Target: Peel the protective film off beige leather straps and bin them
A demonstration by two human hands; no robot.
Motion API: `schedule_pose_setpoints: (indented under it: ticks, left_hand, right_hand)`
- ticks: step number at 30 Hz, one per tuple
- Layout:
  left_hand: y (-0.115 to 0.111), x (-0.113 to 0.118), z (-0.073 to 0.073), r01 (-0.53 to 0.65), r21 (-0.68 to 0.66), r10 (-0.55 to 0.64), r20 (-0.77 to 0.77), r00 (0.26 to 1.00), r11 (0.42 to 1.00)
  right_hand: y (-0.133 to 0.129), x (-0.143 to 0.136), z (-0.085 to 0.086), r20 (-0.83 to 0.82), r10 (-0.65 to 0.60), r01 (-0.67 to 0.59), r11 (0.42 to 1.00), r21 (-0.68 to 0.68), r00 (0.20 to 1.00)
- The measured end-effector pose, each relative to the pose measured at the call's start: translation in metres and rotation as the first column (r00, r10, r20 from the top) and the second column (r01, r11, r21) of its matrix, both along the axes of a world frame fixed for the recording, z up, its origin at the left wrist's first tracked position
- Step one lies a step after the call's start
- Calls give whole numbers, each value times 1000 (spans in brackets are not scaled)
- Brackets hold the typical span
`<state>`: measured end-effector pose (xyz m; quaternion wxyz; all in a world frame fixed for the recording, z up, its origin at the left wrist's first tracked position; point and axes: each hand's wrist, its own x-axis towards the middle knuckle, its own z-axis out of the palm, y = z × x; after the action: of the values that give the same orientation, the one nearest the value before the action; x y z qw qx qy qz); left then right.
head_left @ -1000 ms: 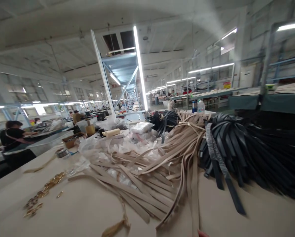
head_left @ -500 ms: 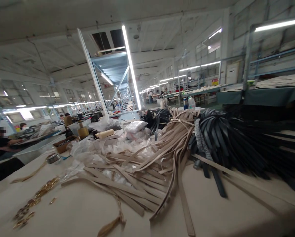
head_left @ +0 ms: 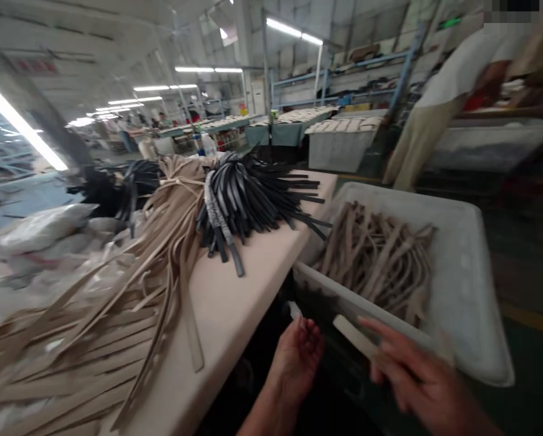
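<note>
We grip a pale strap (head_left: 354, 336) in front of the plastic bin (head_left: 471, 284), our right hand (head_left: 412, 372) closed on it, hiding its lower end. Left of the bin, our curled left hand (head_left: 299, 354) pinches a white scrap (head_left: 295, 310), too blurred to identify. Inside the bin, brown straps (head_left: 376, 260) blur together.

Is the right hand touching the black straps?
No, the right hand holds a pale strip, and the black straps lie apart on the table.

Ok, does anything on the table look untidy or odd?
Mildly: the tan straps sprawl loosely across the plastic bags and table, some crossing, whereas the black straps lie bunched. No clear damage shows.
</note>
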<state>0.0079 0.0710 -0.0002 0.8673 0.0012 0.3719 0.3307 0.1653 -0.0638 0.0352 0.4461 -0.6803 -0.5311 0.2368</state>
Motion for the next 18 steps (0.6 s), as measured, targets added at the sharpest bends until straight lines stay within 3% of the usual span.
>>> schedule_pose_setpoints:
  ticks: [3,6,11,18]
  left_hand:
    - [-7,4,-1,33,-17,-33,-24,999,999]
    - [-10,6,-4,26,-26,-27,-40,999,999]
    - [-9,8,-9,-3,-27,1,-63,998,1000]
    - [-13,7,-20,41,16,-40,-76,996,999]
  right_hand:
    - [8,-23,-6,128,90,-89,996,-12,988]
    - [18,-37,-8,220,90,-92,996,-2,971]
    - [17,-40,-15,363,123,-146,989,37,923]
    - [24,-39,-26,396,129,-136,991,-11,909]
